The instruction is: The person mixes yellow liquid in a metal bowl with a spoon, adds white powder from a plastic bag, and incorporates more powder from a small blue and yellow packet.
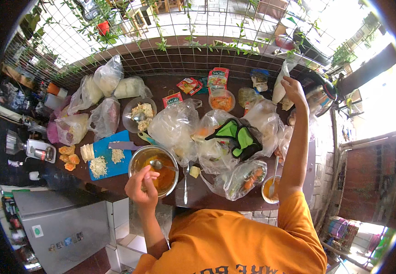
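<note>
My left hand [142, 190] is above the near-left rim of a stainless steel bowl [173, 181], fingers loosely curled and nothing visible in them. Inside the bowl is an orange-brown mixture [165, 178] with a metal spoon [156, 164] resting in it. Reaching to the far right of the table, my right hand [294, 89] has its fingers at an upright clear plastic bag of white contents [280, 89] and appears to grip it. Left of the bowl, a blue cutting board [112, 165] carries shredded white food [98, 166], chopped pieces [117, 156] and a knife [122, 145].
Plastic bags [175, 128] of food crowd the dark table's middle, with a black and green cloth item [240, 137] on top. A small cup with a fork [272, 189] stands near the front edge. Seasoning packets [217, 78] lie behind. Wire mesh [184, 58] borders the back.
</note>
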